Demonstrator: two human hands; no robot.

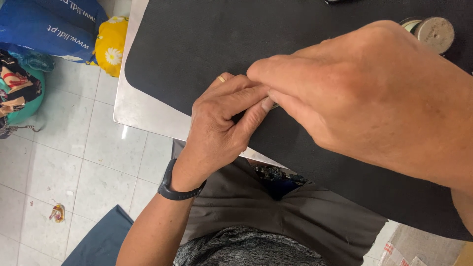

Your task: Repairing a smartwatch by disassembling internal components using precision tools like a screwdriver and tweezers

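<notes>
From the head camera, two hands meet over one black mat that covers a metal surface. The left hand is curled closed, thumb and forefinger pinched together; it wears one ring and one dark wristband. The right hand reaches in from the right, its fingertips pinched against the left's. Between them sits one small thin object, mostly hidden by the fingers; only a sliver shows, too little to tell what it is, and its long axis seems to run left to right across the mat.

One round metal tin stands on the mat's far right corner, well apart. On the tiled floor to the left lie one blue bag, one yellow flowered item and one small scrap.
</notes>
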